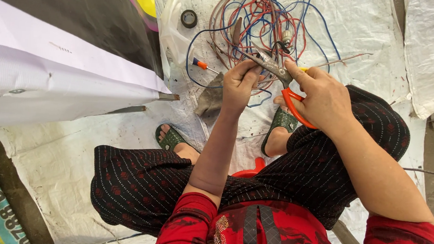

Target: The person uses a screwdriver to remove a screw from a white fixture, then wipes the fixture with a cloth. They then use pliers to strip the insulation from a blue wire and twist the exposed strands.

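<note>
Right hand (324, 96) closed around orange-handled scissors (280, 75), blades at a wire end pinched in left hand (239, 83). Wire tangle (263, 19) on the sheet beyond looks mostly untouched; judged early in the work.

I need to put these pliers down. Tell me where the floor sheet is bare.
Bare sheet lies right of the wire tangle, up to the folded sheet edge. Another bare patch lies left of the left sandal, below the banner. It is crowded ahead of both hands: wires, screwdriver, tape roll, white plastic piece.
</note>
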